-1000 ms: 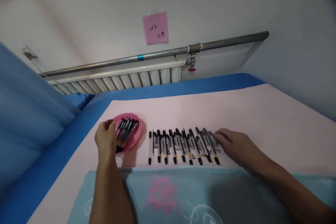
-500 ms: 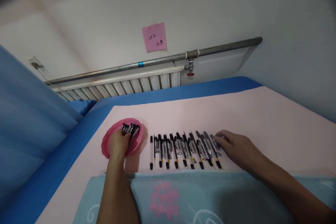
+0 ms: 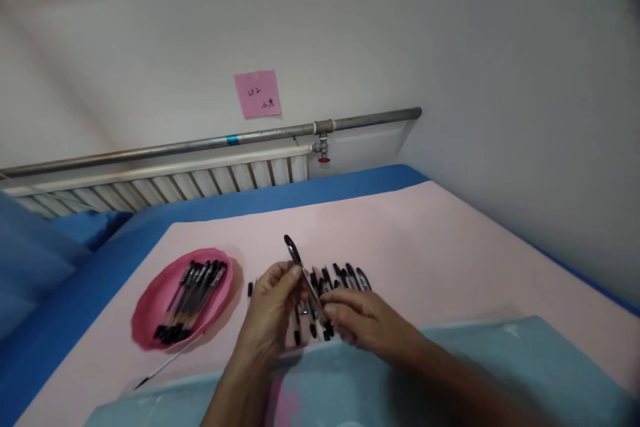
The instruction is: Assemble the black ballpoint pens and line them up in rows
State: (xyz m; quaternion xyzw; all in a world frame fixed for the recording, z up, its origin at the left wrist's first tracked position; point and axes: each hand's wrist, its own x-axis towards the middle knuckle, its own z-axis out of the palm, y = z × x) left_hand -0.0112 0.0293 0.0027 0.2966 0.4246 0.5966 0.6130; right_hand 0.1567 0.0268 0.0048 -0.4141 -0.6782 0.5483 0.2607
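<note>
Between my hands a clear pen (image 3: 312, 290) with a black cap is held aslant, its capped end pointing up and away. My left hand (image 3: 270, 307) is closed around its middle. The fingers of my right hand (image 3: 367, 320) are pinched at its lower part; what exactly lies between those fingertips is partly hidden. Beneath and behind the hands, a row of pen parts (image 3: 353, 277), with black caps, clear barrels and metal tips, lies on the pink sheet, mostly covered by my hands. To the left, several pens (image 3: 193, 300) lie side by side in a pink scalloped bowl (image 3: 143, 313).
A thin white refill (image 3: 167, 367) with a dark tip lies in front of the bowl. Light blue cloth (image 3: 480, 360) covers the near edge of the pink sheet (image 3: 400, 233). Behind stand a white radiator (image 3: 200, 180), a metal pipe (image 3: 175, 147) and a wall with a pink note (image 3: 257, 95).
My left hand has left the bowl and moved right, and my right hand has come left from the row's end. They now meet at a raised pen. The view has shifted.
</note>
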